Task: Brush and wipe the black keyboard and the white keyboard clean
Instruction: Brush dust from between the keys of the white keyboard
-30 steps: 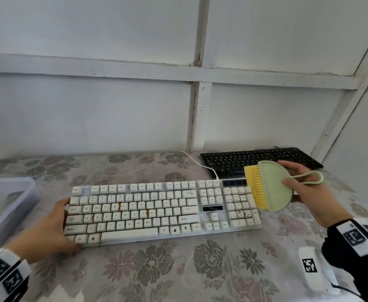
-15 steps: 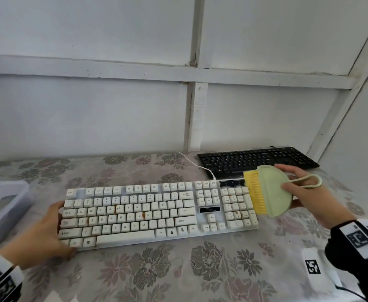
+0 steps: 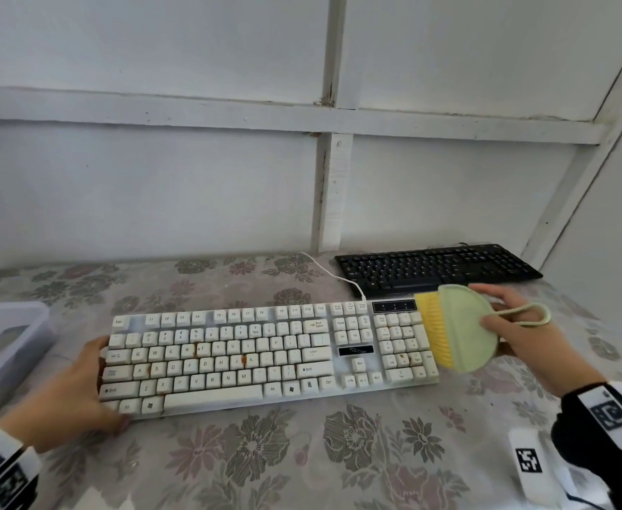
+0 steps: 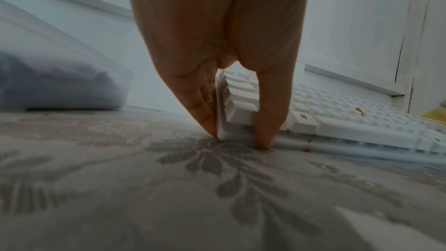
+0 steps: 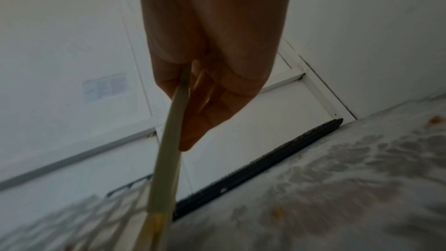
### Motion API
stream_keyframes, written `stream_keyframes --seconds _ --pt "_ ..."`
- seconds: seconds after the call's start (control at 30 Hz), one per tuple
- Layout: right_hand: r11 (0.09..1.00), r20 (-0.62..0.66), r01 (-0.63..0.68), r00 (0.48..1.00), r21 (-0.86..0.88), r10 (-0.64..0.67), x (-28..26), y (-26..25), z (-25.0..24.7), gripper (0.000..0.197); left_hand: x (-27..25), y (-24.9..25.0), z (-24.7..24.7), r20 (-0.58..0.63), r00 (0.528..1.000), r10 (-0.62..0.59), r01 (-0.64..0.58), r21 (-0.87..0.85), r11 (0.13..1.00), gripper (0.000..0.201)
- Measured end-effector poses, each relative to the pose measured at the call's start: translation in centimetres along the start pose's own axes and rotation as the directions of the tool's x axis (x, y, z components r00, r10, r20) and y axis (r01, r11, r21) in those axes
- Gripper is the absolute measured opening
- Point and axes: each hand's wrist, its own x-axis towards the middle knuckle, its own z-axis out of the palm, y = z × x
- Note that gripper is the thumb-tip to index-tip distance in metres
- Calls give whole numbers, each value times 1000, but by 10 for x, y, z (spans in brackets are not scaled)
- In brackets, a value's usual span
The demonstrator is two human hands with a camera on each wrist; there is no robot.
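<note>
The white keyboard (image 3: 265,357), with orange-brown stains between its keys, lies across the middle of the flowered table. My left hand (image 3: 92,384) holds its left front corner: in the left wrist view my left hand (image 4: 239,138) has its thumb (image 4: 265,121) over the front edge and the fingers (image 4: 202,112) against the left side of the white keyboard (image 4: 337,119). My right hand (image 3: 497,314) grips a green brush (image 3: 464,325), its yellow bristles over the number pad's right end. The black keyboard (image 3: 434,268) lies behind, by the wall. Seen from the right wrist, the brush (image 5: 166,159) is edge-on before the black keyboard (image 5: 265,163).
A translucent plastic box (image 3: 3,347) stands at the table's left edge, close to my left hand. The white keyboard's cable (image 3: 333,276) runs back toward the wall. A white device with a square marker (image 3: 530,461) lies at the front right. Orange crumbs (image 5: 277,213) dot the cloth.
The head view has shifted slightly. The brush stays at the number pad's right end, and my left hand keeps its hold on the keyboard's left corner.
</note>
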Motion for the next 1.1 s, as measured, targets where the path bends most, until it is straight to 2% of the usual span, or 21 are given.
stream_keyframes --seconds 0.13,0.2,0.27,0.4,0.47,0.53,0.63,0.73,0.8,0.93,1.1 --pt "990 92 -108 989 -88 116 -17 10 -3 41 -1 6 2 -5 1000 -4 4 -49 999 111" --pt "987 99 -119 987 -104 129 -20 5 -11 41 -1 4 2 0 1000 5 -4 -64 998 112" --pt "994 50 -79 995 -76 83 -16 -6 -17 42 -1 4 2 14 1000 -6 7 -60 998 111" --pt "999 -43 52 998 -12 -53 1 -28 -9 45 -5 14 3 11 998 66 -65 -77 995 93" --pt "994 -49 106 993 -11 -107 9 -34 -1 45 -2 8 0 12 998 68 -67 -67 996 96" --pt "990 -51 131 990 -52 -134 14 -37 8 45 4 -10 -6 47 996 74 -74 3 997 108" --pt "979 -29 129 990 -157 -135 14 -36 18 45 16 -35 -12 97 994 60 -63 30 998 118" --pt "950 -31 87 994 -298 -101 2 -29 25 44 18 -33 -8 78 993 93 -93 -2 996 117" --pt "932 -21 56 997 -358 -68 -9 -21 28 43 19 -33 -7 110 991 82 -81 -13 997 117" --pt "930 39 18 999 -366 -4 -22 -21 24 43 28 -52 -11 132 989 71 -72 1 997 120" --pt "949 -33 108 992 -297 -123 -8 -43 20 41 32 -63 -8 57 996 63 -66 54 996 115"
